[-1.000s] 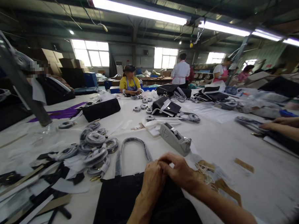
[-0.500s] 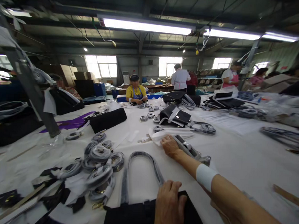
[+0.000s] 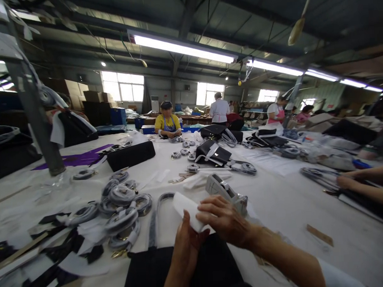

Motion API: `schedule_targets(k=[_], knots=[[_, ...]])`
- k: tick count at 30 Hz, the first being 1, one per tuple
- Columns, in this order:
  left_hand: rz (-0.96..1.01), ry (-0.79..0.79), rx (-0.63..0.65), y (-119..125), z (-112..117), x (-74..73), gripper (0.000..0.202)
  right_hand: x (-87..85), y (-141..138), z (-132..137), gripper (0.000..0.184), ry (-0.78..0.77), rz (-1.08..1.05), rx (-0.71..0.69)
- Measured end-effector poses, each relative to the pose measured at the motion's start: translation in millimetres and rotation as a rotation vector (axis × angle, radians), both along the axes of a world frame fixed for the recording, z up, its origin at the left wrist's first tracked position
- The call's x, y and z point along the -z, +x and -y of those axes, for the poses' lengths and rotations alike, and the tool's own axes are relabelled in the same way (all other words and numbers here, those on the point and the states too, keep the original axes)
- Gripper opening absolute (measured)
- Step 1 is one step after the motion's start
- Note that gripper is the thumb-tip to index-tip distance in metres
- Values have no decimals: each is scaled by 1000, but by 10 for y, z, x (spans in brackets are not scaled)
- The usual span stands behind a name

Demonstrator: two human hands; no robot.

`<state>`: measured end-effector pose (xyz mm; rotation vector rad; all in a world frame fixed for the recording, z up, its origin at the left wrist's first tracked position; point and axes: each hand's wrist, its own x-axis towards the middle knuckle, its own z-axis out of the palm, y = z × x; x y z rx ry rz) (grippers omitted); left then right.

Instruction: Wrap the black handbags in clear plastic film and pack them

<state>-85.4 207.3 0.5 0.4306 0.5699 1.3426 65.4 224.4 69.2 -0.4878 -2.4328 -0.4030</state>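
Between my two hands is a piece of white foam wrapping sheet (image 3: 185, 206), bent over and raised above the bag. My left hand (image 3: 187, 245) grips its lower edge with the thumb up. From the right, my right hand (image 3: 221, 216) presses its fingers on the sheet's other side. Below them lies a black handbag (image 3: 149, 270), partly hidden by my left forearm. Its handle (image 3: 153, 223), wrapped in clear film, loops away on the table. Just beyond my right hand stands a grey tape dispenser (image 3: 225, 190).
Several wrapped coiled straps (image 3: 121, 222) are heaped on the left beside black and white scraps (image 3: 82, 262). Further back lie black bags (image 3: 212, 153) and a black padded piece (image 3: 131, 155). A metal post (image 3: 34, 108) rises at left. A co-worker's hands (image 3: 348, 181) work at right.
My right hand has come back toward me with the white sheet from beside the tape dispenser. My left hand has left the bag and taken hold of the sheet.
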Motion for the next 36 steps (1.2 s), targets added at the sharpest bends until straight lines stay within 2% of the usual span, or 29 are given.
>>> schedule_targets(k=[2,5,8,10,12,14,16,18,21,23,24,27,30,33,36], knots=[[44,31,13,-29,53,-30,41,52,120,278,32,-72,68,-8],[34,42,152,-50,140,-67,41,108,343,487,45,-135,39,68],[-93,114,356,-36,233,-99,43,121,540,503,53,-130,-107,232],[-218,168,480,-13,283,-97,45,108,601,479,53,-104,-106,294],[-312,198,577,11,308,-73,50,97,598,464,44,-86,-38,270],[-392,244,619,28,310,-49,54,105,570,458,36,-103,-11,218],[-524,324,565,40,302,-49,57,135,567,455,33,-149,-80,190],[-718,466,438,57,298,-72,60,173,623,453,26,-227,-238,250],[-1026,775,266,114,320,-85,49,200,796,463,26,-421,-607,570],[-1223,968,256,171,347,-40,31,203,914,482,33,-622,-855,748],[-1315,1042,280,200,360,-2,25,212,961,494,35,-735,-954,766],[-1522,1173,316,274,379,134,16,322,1040,540,38,-1031,-1127,653],[-1634,1261,227,320,369,231,7,562,1069,600,38,-1211,-1115,556],[-1706,1335,120,348,366,247,13,803,1108,649,34,-1253,-1033,548],[-1794,1343,41,363,389,198,14,904,1132,662,32,-1246,-1062,593]])
